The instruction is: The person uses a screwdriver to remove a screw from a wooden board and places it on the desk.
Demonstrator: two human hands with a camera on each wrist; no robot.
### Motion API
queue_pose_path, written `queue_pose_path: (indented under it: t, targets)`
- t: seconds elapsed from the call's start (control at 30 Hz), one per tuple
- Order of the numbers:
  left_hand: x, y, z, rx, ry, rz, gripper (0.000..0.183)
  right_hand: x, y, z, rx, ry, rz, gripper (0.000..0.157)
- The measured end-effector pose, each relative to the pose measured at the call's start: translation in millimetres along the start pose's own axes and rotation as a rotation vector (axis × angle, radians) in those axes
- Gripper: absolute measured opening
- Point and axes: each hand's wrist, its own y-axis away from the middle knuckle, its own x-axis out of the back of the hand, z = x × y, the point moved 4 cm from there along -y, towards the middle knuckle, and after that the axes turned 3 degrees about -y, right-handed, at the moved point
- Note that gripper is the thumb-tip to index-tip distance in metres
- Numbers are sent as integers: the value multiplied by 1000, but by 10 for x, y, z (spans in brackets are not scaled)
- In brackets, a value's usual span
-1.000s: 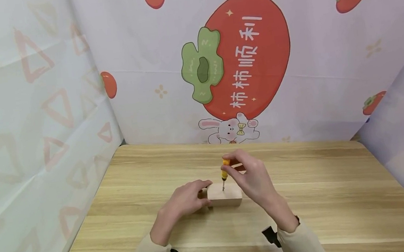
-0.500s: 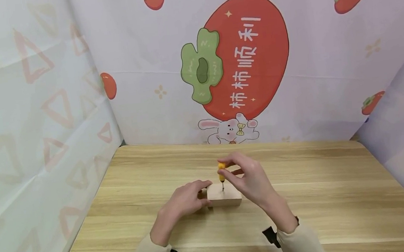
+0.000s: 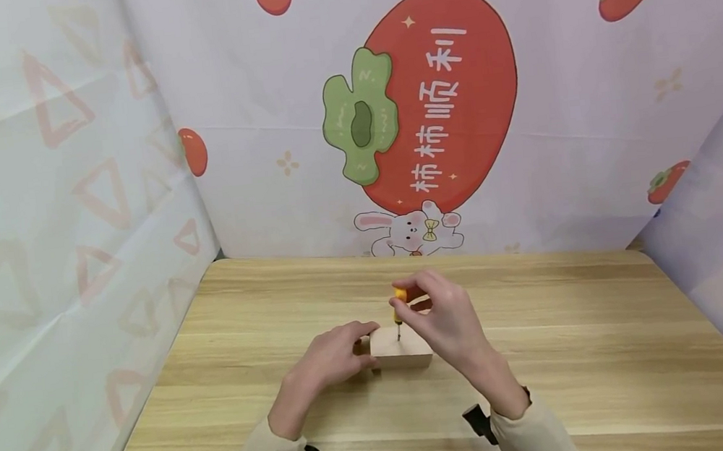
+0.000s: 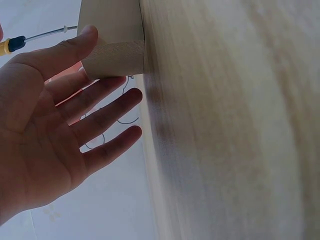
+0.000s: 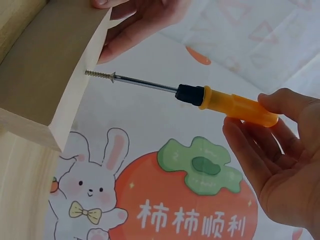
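A pale wooden block (image 3: 403, 358) lies on the table in front of the person. My left hand (image 3: 331, 357) pinches its left end between thumb and forefinger; in the left wrist view the other fingers (image 4: 107, 117) extend loosely below it. Out of the block's upper face stands a screw (image 5: 100, 75), most of its thread exposed. The tip of a screwdriver (image 5: 237, 106) with a yellow handle and black collar meets the screw head. My right hand (image 3: 451, 315) grips the handle's top end with thumb and fingers, the shaft close to upright over the block.
The wood-grain table (image 3: 577, 357) extends to both sides of the block. A printed cloth (image 3: 254, 192) hangs behind its back edge, and another cloth (image 3: 60, 283) closes off the left. Black wrist straps (image 3: 480, 423) sit at the sleeves.
The screwdriver handle has swung left from a rightward lean and stands more upright, then shifted very slightly back right. My right hand moved with it. The left hand and block stay put.
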Motion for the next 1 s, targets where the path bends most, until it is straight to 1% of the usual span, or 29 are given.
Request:
queue_pose_path:
  t: [0.13,0.3,0.57,0.7,0.77,0.87,1.0]
  targets:
    - [10,12,8,1,1,3,56,9,-2,-3,-1,11,-2,21]
    - [12,13,10,-3,-1,8,56,19,-7,-36,-3,38,-38,20]
    - [19,2,8,-11,-9,15,55,24,-8,-70,-34,6,-91,22]
    - [33,1,11,-7,-9,16,55,25,-24,-59,-68,-21,-106,23]
    - [33,4,12,-4,-13,13,55,10,-26,-33,-91,-33,-107,24]
    - [27,11,16,-6,-14,9,55,-18,-17,-3,-107,-21,-95,26]
    - [22,21,23,-9,-15,8,56,-43,4,-13,-85,28,-61,29]
